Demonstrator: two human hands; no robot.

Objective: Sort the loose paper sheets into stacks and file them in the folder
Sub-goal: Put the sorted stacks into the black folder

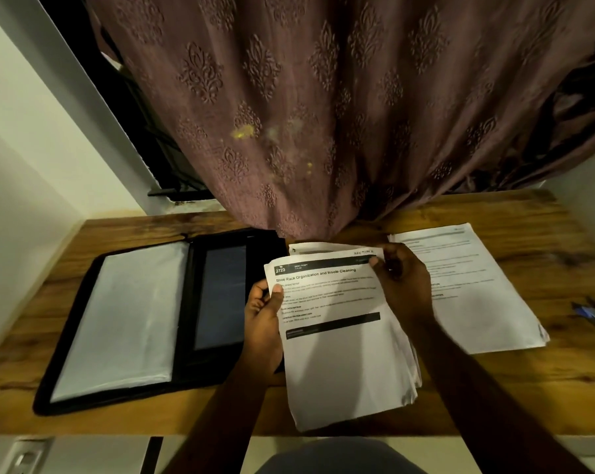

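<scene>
Both hands grip a sheaf of sheets [344, 336] above the table [528, 388], left hand [263, 314] beside the open folder [145, 319], right hand [403, 282] beside a paper stack [477, 289], curtain [323, 114] just beyond, pens [593, 314] cut off farther right.

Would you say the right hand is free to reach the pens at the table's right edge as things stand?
Probably not yet: the right hand pinches the top corner of the held sheets. Nothing lies between it and the pens except the flat stack.
</scene>
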